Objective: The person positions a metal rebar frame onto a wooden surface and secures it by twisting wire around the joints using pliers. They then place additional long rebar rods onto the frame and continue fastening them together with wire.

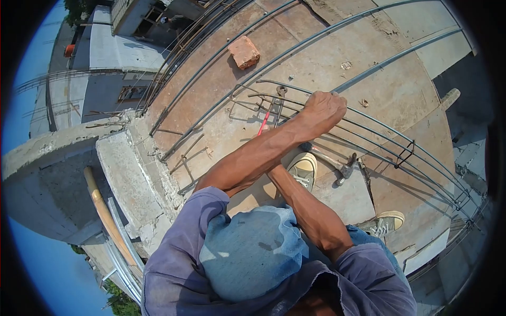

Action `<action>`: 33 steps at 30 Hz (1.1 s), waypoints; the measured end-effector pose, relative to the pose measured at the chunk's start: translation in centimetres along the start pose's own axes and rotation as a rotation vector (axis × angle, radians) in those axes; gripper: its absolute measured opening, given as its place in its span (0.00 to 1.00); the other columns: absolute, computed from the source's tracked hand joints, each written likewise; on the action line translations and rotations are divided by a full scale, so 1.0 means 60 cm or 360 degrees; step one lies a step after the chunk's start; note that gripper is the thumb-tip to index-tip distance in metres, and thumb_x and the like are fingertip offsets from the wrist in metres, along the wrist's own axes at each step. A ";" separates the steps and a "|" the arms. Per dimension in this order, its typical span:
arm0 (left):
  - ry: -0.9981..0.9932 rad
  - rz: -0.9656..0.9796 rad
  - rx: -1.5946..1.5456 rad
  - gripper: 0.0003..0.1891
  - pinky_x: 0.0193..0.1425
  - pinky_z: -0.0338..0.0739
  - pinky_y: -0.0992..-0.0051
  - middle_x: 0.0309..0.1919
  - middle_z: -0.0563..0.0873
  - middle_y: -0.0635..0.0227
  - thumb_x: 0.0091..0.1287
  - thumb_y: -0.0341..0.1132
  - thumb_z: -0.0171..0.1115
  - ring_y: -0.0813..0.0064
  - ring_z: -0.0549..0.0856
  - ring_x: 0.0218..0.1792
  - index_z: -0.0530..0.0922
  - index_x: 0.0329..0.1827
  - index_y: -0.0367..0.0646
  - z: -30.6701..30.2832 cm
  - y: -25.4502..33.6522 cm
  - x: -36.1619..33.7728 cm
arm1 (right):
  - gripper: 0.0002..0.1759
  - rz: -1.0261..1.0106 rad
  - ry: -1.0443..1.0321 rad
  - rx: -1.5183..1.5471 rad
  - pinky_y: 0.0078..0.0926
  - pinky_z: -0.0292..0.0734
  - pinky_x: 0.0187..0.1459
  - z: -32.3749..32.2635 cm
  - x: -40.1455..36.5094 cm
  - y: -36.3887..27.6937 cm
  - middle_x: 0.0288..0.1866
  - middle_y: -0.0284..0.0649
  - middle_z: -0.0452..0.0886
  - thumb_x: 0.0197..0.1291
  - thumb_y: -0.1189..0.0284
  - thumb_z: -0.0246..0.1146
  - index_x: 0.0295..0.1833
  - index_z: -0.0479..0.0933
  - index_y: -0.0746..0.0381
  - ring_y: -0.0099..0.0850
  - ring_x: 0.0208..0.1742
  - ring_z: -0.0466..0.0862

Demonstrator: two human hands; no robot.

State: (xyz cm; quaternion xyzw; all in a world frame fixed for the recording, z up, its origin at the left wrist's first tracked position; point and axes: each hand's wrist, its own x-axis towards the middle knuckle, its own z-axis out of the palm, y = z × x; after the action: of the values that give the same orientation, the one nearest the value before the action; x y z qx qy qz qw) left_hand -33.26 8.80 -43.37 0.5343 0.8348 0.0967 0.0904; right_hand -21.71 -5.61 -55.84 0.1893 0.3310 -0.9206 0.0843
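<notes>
Left hand (322, 109) fisted tight on rebar (295, 88), which lay across the roof slab (327, 63). Right hand was hidden under the left forearm, so its grip couldn't be told. Rebar judged stiff, heavy and springy; best held near the bend.

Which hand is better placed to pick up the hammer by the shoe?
Probably left. The left hand, fisted on the rebar, is nearest the hammer; the right hand is hidden under the crossed left forearm.
</notes>
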 end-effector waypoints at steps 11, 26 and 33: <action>0.0031 -0.0075 0.0013 0.06 0.31 0.83 0.63 0.30 0.85 0.55 0.57 0.26 0.61 0.56 0.89 0.31 0.80 0.37 0.36 -0.018 0.010 0.002 | 0.19 0.0117 -0.0003 -0.0251 0.29 0.74 0.52 -0.006 -0.045 0.032 0.51 0.39 0.79 0.70 0.64 0.60 0.60 0.71 0.63 0.25 0.52 0.78; 0.0047 -0.0015 -0.0020 0.04 0.33 0.83 0.62 0.30 0.86 0.53 0.58 0.25 0.60 0.54 0.89 0.32 0.81 0.35 0.37 -0.057 0.012 0.007 | 0.09 0.0831 0.0265 0.0312 0.29 0.79 0.48 0.071 -0.130 -0.168 0.45 0.38 0.81 0.69 0.76 0.57 0.52 0.74 0.64 0.31 0.48 0.82; 0.0174 0.0132 -0.0072 0.04 0.36 0.80 0.59 0.29 0.86 0.54 0.59 0.26 0.58 0.54 0.88 0.32 0.81 0.33 0.39 -0.102 0.019 0.004 | 0.17 0.0073 0.0043 0.0427 0.29 0.79 0.53 0.010 -0.044 -0.037 0.54 0.36 0.76 0.72 0.69 0.57 0.62 0.67 0.59 0.28 0.53 0.79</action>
State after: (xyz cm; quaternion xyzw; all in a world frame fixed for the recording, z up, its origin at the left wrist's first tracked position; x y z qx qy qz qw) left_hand -33.91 9.06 -37.21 0.5601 0.8134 0.1483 0.0525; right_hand -20.07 -4.21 -53.08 0.2187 0.2017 -0.9518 0.0747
